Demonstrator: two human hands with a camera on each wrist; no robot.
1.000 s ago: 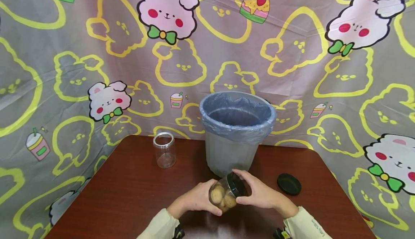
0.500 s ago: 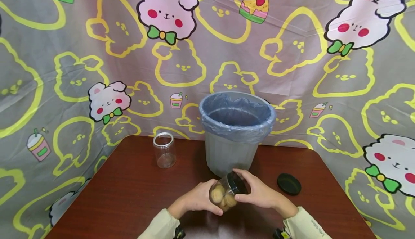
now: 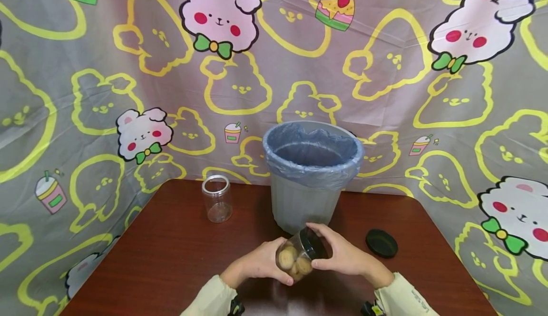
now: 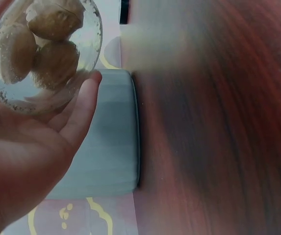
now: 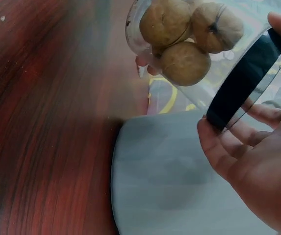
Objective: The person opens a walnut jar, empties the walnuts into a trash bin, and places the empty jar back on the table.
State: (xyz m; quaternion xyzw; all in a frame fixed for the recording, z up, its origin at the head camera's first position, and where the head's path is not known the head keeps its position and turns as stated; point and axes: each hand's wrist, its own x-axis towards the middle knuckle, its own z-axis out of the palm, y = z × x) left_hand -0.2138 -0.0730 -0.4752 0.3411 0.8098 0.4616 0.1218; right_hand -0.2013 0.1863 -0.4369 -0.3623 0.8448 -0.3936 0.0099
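Observation:
A clear jar [image 3: 296,246] is held tilted in front of the bin, its base toward the left and its black lid [image 3: 314,243] toward the upper right. Inside lie several walnuts [image 5: 185,63], round and light brown. My left hand [image 3: 262,262] grips the jar near its base, with the thumb along the front side. Around the lid's edge curl the thumb and fingers of my right hand [image 3: 344,255]. The left wrist view shows walnuts [image 4: 56,63] through the jar's round bottom.
Behind the hands stands a grey bin [image 3: 306,202] lined with a blue plastic bag [image 3: 317,175]. An uncovered clear jar [image 3: 217,202] stands at the back left of the brown table [image 3: 171,249]. A loose black lid [image 3: 381,243] lies on the right. Patterned cloth [image 3: 244,87] hangs around the table.

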